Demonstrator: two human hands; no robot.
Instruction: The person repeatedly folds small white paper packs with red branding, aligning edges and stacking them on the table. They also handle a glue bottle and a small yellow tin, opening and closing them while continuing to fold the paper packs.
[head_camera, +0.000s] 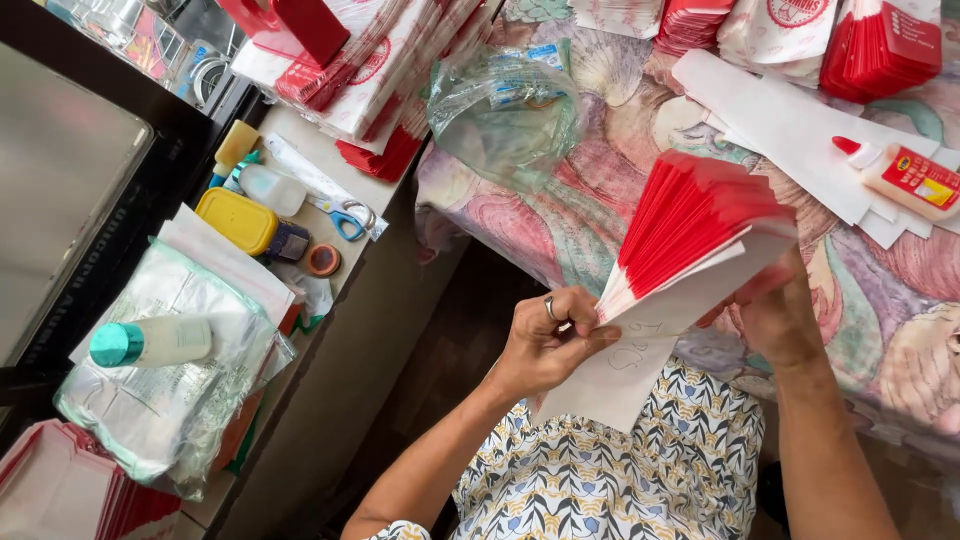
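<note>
Fanned red-and-white paper bags (690, 235), one stack, held above the lap by two hands.
Left hand (545, 345) pinches the narrow end, right hand (775, 315) grips underneath; nearby lie one glue bottle (905, 175), one pair of blue scissors (345, 220), one yellow-lidded tub (240, 220); nothing blocks the fan.

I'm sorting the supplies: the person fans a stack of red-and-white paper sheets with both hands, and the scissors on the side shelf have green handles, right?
Not quite. The head view shows the scissors with blue handles. The rest holds: the left hand and the right hand fan the red-and-white paper stack.
</note>
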